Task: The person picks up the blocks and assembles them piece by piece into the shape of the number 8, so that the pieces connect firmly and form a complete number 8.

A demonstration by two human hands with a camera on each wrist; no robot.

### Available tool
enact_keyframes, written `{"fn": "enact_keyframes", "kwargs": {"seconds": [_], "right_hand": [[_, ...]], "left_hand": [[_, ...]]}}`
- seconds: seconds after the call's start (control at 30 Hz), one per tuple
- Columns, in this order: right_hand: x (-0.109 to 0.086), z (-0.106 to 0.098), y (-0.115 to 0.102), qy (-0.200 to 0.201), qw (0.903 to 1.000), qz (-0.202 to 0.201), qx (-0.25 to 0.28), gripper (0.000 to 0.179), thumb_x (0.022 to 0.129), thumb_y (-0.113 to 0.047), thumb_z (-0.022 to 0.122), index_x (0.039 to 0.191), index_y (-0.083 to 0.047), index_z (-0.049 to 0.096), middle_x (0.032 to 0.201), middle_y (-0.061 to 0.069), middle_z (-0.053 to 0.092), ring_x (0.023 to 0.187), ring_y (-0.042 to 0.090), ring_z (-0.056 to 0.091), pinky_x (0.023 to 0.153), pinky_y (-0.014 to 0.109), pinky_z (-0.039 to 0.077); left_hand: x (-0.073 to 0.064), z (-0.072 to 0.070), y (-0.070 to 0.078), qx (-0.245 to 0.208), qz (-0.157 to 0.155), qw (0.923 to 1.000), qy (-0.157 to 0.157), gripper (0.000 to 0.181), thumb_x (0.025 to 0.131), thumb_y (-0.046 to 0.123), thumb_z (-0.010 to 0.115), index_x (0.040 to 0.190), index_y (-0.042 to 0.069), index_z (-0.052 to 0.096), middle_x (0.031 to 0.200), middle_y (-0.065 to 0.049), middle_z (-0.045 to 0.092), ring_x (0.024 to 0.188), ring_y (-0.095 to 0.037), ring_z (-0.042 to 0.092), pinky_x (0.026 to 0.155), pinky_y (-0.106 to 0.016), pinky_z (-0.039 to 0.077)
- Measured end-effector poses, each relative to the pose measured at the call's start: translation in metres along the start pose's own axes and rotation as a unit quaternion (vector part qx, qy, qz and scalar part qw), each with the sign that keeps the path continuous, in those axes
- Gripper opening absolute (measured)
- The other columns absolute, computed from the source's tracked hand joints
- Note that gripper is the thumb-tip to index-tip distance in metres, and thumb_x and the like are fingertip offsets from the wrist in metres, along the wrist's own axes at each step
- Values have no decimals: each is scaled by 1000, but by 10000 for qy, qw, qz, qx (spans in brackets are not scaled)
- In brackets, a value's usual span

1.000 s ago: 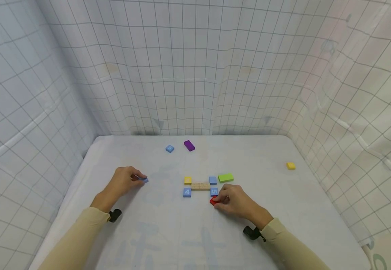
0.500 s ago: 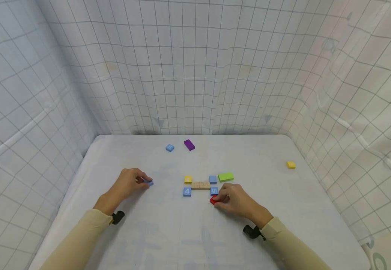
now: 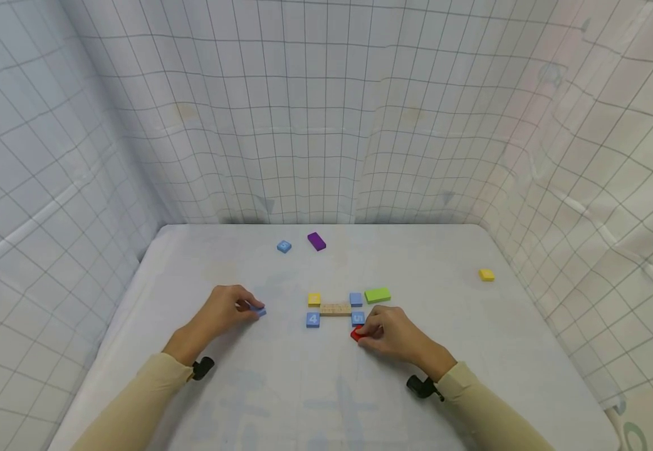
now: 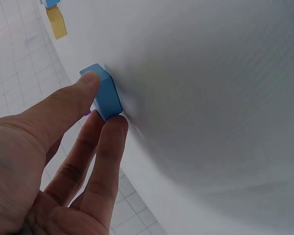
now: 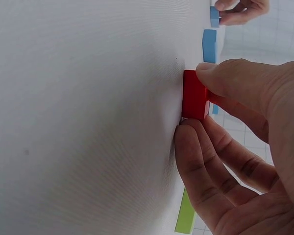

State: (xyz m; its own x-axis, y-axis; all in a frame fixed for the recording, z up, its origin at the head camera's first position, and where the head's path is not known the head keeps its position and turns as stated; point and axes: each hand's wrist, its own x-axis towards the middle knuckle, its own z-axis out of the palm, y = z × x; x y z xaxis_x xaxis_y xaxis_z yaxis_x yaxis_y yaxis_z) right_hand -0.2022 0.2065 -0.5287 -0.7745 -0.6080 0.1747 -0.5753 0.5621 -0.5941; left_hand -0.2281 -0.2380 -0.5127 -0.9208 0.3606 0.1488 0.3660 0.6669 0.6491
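My left hand (image 3: 226,312) pinches a small blue block (image 4: 107,93) between thumb and fingertips, close over the white table left of the group of blocks. My right hand (image 3: 390,332) grips a red block (image 5: 194,95) by its sides, low at the table. In the head view that red block sits right at the near edge of a blue block marked 5 (image 3: 358,319). A wooden block (image 3: 335,310) lies lengthwise at the middle of the group. Around its ends are a blue block marked 4 (image 3: 313,320), a yellow block (image 3: 314,300) and another blue block (image 3: 356,299).
A lime green block (image 3: 378,295) lies just right of the group. Farther back are a blue block with a numeral (image 3: 284,247) and a purple block (image 3: 316,241). One more yellow block (image 3: 486,275) is at the far right. Gridded white curtains (image 3: 326,125) enclose the table's back and sides.
My left hand has carried its blue block to the right and slightly nearer, toward the group. The right hand has stayed in place with the red block.
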Motion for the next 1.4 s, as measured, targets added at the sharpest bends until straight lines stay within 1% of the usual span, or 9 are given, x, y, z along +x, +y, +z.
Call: {"fn": "enact_keyframes", "kwargs": {"seconds": [0.03,0.1,0.2,0.27,0.37,0.5,0.9,1.17,1.4], "right_hand": [[0,0,0,7,10000,-7,-10,14,97,-9,96,110,-13,94,105,-2,79,95,2,73,82,19,65],[0,0,0,12,10000,-18,-27,14,97,-8,96,110,-13,94,105,-2,80,95,1,73,81,19,65],[0,0,0,14,10000,-22,-54,14,97,-9,97,110,-13,94,105,-2,80,95,1,73,81,19,65],[0,1,0,15,10000,-21,-51,14,97,-9,97,110,-13,94,105,-2,80,95,2,73,81,19,65],[0,0,1,34,10000,-28,-52,13,97,-8,96,109,-14,94,104,-3,80,94,3,73,81,20,65],[1,0,1,52,10000,-37,-56,13,97,-8,96,108,-14,94,103,-3,80,94,4,73,81,20,65],[0,0,0,51,9999,-29,-97,12,97,-9,96,108,-14,94,104,-2,79,95,5,73,81,21,65],[0,0,1,25,9999,13,-139,11,97,-11,96,107,-17,94,104,-4,79,95,4,71,81,21,63],[0,0,1,21,10000,-28,-50,12,97,-9,96,107,-15,94,103,-3,79,95,5,73,82,21,65]], "left_hand": [[1,4,-7,-42,167,9998,24,17,94,9,98,110,10,93,110,-10,86,95,-21,82,85,-38,71],[1,6,-8,-57,313,9995,16,17,93,9,99,109,11,93,109,-9,86,92,-17,81,83,-35,70],[0,9,-2,-59,276,9996,-39,17,93,8,99,108,10,93,109,-8,87,93,-17,81,85,-36,71],[-3,6,22,74,-44,9999,-114,18,90,1,98,105,7,93,108,-11,87,93,-21,81,85,-40,72],[-3,10,32,95,-144,9997,-189,16,90,0,98,104,6,92,108,-11,88,98,-25,82,89,-41,73],[-4,16,41,14,-98,9995,-303,16,90,-1,98,104,5,92,109,-11,88,102,-27,83,90,-41,73],[-2,30,48,0,156,9981,-591,15,91,0,98,102,7,93,108,-5,87,103,-22,83,90,-37,73],[-3,41,54,-117,500,9965,-663,14,90,-2,98,102,6,93,106,-4,87,104,-24,85,91,-33,73],[-1,48,60,-131,441,9952,-859,14,92,1,98,102,10,93,106,0,86,102,-17,82,92,-33,73]]}}
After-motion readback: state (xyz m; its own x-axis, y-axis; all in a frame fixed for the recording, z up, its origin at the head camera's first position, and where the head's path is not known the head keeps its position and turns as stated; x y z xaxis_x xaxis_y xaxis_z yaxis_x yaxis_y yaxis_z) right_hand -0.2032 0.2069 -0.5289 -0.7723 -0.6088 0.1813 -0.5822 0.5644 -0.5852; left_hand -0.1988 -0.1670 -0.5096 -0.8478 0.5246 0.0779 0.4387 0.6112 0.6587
